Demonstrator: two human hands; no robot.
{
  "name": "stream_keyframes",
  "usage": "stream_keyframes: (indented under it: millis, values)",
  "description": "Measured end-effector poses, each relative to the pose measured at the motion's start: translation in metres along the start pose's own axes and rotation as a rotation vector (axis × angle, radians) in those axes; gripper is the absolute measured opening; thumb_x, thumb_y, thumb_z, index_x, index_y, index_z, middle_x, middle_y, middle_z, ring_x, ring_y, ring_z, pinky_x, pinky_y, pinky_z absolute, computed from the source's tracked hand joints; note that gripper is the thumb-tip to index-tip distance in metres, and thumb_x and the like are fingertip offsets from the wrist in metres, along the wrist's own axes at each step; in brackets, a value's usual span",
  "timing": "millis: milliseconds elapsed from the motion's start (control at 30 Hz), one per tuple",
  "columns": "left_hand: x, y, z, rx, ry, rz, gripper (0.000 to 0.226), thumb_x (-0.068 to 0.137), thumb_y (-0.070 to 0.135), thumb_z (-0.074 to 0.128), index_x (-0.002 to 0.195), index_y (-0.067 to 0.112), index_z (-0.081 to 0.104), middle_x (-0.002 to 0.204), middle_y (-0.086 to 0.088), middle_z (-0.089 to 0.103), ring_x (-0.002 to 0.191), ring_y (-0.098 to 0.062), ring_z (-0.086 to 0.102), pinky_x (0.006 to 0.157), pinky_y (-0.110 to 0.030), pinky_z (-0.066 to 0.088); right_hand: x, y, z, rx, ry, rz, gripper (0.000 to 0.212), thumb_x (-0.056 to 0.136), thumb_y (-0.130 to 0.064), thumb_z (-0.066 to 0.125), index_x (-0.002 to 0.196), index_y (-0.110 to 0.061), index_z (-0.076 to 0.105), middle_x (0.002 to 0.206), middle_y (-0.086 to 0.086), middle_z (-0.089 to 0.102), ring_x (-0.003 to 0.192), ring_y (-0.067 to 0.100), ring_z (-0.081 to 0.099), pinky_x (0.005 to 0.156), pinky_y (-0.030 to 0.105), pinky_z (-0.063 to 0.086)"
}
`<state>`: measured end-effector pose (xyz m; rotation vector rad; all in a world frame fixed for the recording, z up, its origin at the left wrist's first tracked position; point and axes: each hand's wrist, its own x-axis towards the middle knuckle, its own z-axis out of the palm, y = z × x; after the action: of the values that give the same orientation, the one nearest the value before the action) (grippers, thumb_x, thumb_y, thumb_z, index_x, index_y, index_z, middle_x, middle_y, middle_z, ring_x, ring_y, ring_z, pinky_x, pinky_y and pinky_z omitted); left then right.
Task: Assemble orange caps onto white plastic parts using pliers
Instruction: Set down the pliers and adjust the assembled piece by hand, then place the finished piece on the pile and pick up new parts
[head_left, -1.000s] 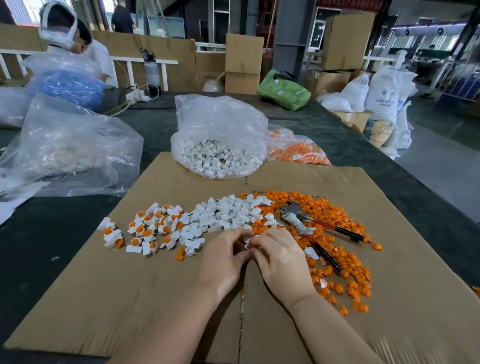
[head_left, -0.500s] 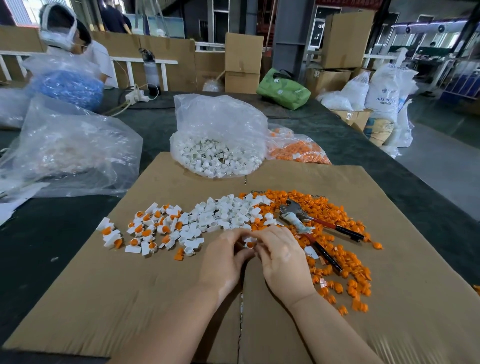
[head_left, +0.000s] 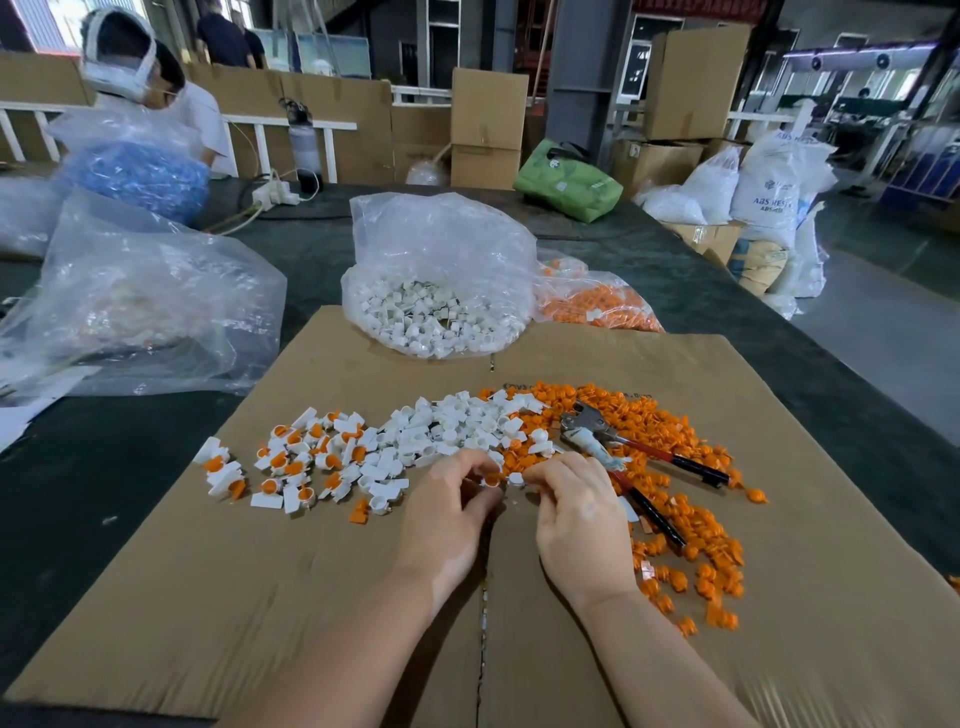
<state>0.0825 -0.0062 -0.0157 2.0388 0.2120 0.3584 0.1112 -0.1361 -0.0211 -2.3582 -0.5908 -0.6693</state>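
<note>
Both hands are working close together over the cardboard sheet, at the near edge of the parts. Left hand is curling its fingers and pinching a small white part at the fingertips; a bit of orange is showing at it, though whether a cap is seated cannot be told. Right hand is curling too, its fingertips meeting the left's at a second small white piece; exactly what it is gripping is too small to tell.

Pliers are lying untouched just beyond the right hand, on the spread of loose orange caps, red and black handles splaying toward the right. Loose white parts are sitting in a pile left of the caps, touching them. Further left, capped parts are lying scattered, orange showing in white.

Behind the sheet on the dark desk, a clear bag of white parts is standing open, with a bag of orange caps just beside it on the right. A crumpled clear bag is lying at left.
</note>
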Motion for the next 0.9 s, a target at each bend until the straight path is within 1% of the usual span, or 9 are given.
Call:
stream_keyframes:
  millis: [67,167,267,333,467,667,733,800,900]
  values:
    - [0.0,0.0,-0.003,0.006,0.075,-0.012,0.027,0.089,0.015,0.063,0.085,0.041,0.054,0.09,0.017,0.055,0.083,0.001,0.054,0.068,-0.006,0.039,0.0,0.0,0.001,-0.002,0.008,0.013,0.026,0.071,0.017,0.065,0.083,-0.006,0.07,0.081,0.005,0.065,0.081,0.024,0.059,0.073,0.034,0.053]
    - [0.008,-0.004,-0.017,0.119,0.231,-0.001,0.013,0.09,0.019,0.061,0.093,0.032,0.06,0.092,0.014,0.045,0.089,-0.001,0.047,0.075,-0.008,0.036,0.0,0.001,0.002,-0.015,0.036,0.051,0.027,0.069,0.018,0.065,0.081,-0.006,0.07,0.082,0.006,0.065,0.081,0.026,0.06,0.074,0.039,0.052]
    - [0.022,-0.012,-0.04,0.367,0.389,-0.055,0.009,0.09,0.025,0.061,0.098,0.028,0.064,0.101,0.005,0.044,0.105,-0.018,0.042,0.09,-0.033,0.035,0.0,0.002,0.004,-0.076,0.067,0.122,0.025,0.068,0.016,0.065,0.079,-0.006,0.069,0.083,0.007,0.064,0.082,0.03,0.06,0.072,0.043,0.048]
    - [0.029,-0.016,-0.053,0.495,0.424,-0.129,0.01,0.09,0.026,0.061,0.099,0.029,0.065,0.107,0.0,0.047,0.11,-0.023,0.04,0.091,-0.039,0.032,0.0,0.002,0.005,-0.11,0.084,0.174,0.024,0.068,0.014,0.066,0.079,-0.008,0.07,0.084,0.006,0.064,0.085,0.03,0.06,0.075,0.043,0.045]
    - [0.034,-0.025,-0.062,0.6,0.419,-0.231,0.017,0.09,0.02,0.059,0.103,0.029,0.066,0.118,-0.002,0.048,0.115,-0.025,0.038,0.094,-0.043,0.03,0.0,0.002,0.007,-0.15,0.116,0.217,0.025,0.065,0.013,0.069,0.077,-0.009,0.07,0.083,0.005,0.065,0.084,0.03,0.06,0.077,0.043,0.042]
    - [0.034,-0.028,-0.057,0.59,0.412,-0.23,0.039,0.084,0.007,0.058,0.113,0.032,0.062,0.127,0.002,0.042,0.123,-0.022,0.026,0.099,-0.042,0.022,-0.001,0.003,0.009,-0.198,0.101,0.235,0.018,0.064,0.003,0.073,0.075,-0.01,0.071,0.082,0.005,0.064,0.082,0.03,0.06,0.075,0.044,0.042]
    - [0.032,-0.024,-0.051,0.598,0.451,-0.146,0.036,0.083,0.008,0.061,0.111,0.03,0.064,0.124,0.001,0.046,0.121,-0.024,0.03,0.099,-0.044,0.023,-0.001,0.002,0.009,-0.227,0.09,0.228,0.015,0.061,-0.003,0.076,0.073,-0.011,0.071,0.08,0.005,0.064,0.08,0.029,0.06,0.074,0.043,0.043]
    - [0.029,-0.019,-0.041,0.557,0.414,-0.003,0.027,0.084,0.009,0.062,0.105,0.026,0.066,0.113,0.004,0.05,0.115,-0.023,0.038,0.096,-0.038,0.026,-0.001,0.001,0.01,-0.255,0.071,0.215,0.018,0.058,-0.007,0.078,0.073,-0.011,0.07,0.079,0.004,0.064,0.077,0.028,0.061,0.073,0.043,0.043]
    - [0.022,-0.01,-0.02,0.403,0.164,0.166,0.021,0.089,0.007,0.058,0.102,0.021,0.067,0.099,0.012,0.048,0.107,-0.015,0.048,0.096,-0.023,0.033,-0.002,0.001,0.01,-0.296,0.051,0.19,0.02,0.057,-0.006,0.081,0.072,-0.012,0.07,0.077,0.004,0.065,0.075,0.028,0.061,0.072,0.042,0.045]
